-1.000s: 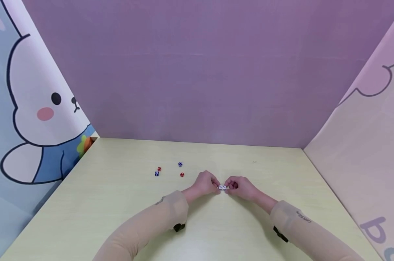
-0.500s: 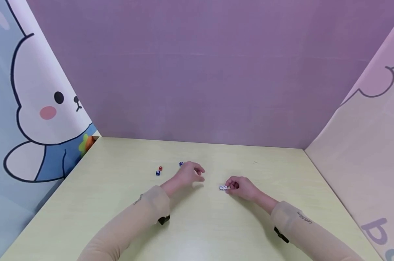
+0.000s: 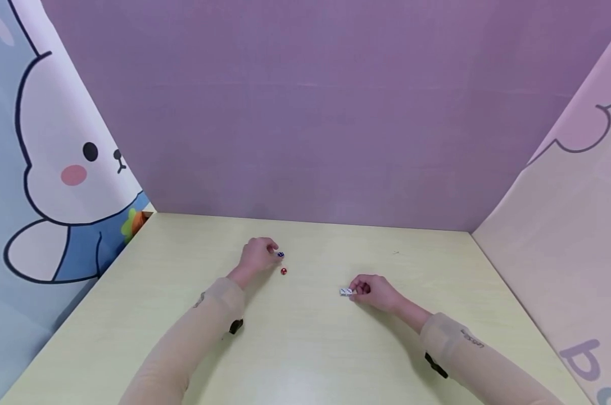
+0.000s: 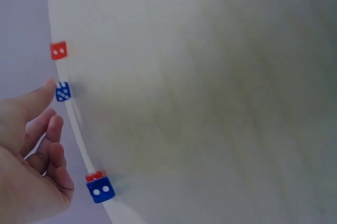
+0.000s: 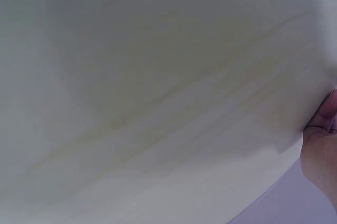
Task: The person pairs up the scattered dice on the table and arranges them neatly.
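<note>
My left hand point(image 3: 258, 254) is at a blue die point(image 3: 281, 255) on the table, thumb and index finger spread at its near side. The left wrist view has the thumb tip beside this blue die point(image 4: 63, 91) and the other fingers bent below. A red die point(image 3: 283, 271) lies just in front. Another red die point(image 4: 95, 176) and blue die point(image 4: 101, 190) stand together; in the head view the left hand hides them. My right hand point(image 3: 378, 292) pinches the right end of a pair of white dice point(image 3: 345, 292) set side by side on the table.
The pale table point(image 3: 305, 349) ends at a purple back panel point(image 3: 305, 112). Printed side panels, one with a rabbit point(image 3: 72, 140), close off the left and right. A small dark mark point(image 3: 395, 252) shows at the back right of the table.
My left hand has let go of the white dice and moved left and away from me to the blue die. The right hand has stayed at the white dice.
</note>
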Motion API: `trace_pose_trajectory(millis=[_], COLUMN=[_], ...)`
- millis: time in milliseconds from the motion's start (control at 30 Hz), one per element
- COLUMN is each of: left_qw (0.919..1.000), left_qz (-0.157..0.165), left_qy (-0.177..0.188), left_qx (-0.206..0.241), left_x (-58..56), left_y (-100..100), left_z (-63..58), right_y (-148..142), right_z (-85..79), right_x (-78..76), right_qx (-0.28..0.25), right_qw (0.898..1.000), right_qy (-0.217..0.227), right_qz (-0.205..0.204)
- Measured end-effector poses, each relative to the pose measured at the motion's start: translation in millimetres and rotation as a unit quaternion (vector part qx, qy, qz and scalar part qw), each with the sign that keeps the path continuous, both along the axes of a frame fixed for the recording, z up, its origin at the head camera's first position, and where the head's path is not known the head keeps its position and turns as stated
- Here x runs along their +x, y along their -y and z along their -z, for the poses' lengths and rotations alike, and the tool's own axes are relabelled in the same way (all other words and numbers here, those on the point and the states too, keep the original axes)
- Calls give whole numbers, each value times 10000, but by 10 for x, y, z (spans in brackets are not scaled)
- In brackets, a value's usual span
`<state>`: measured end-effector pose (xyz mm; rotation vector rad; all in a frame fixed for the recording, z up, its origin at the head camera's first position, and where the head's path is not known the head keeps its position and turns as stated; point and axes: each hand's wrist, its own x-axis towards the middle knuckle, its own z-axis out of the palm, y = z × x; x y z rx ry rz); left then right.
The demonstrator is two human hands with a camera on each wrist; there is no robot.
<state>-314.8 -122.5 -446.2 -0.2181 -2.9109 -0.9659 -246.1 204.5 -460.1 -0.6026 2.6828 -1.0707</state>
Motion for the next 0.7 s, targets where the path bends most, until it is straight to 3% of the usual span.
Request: trace_pose_trajectory(millis=[133,300,500,700], left_qw=[9988,9971,9970,9986], left_qz=[-185,-344,-438,-283], left_qy=[56,134,178,287], left_qx=[-456,-666,-616,-352], left_x=[-13,-31,-59,-87], left_y=[8,-14,-66,-147], left_z=[5,27,55,40], right_y=[7,21,29,19], right_z=[-1,-6,-18,-19], right_x=[2,4,16,20], right_qx=[4,13,6,24], right_qw=[10000,10000,10000,10000], right_qy=[-19,-26,-32,-48], right_qz=[-25,-14,-27,-13])
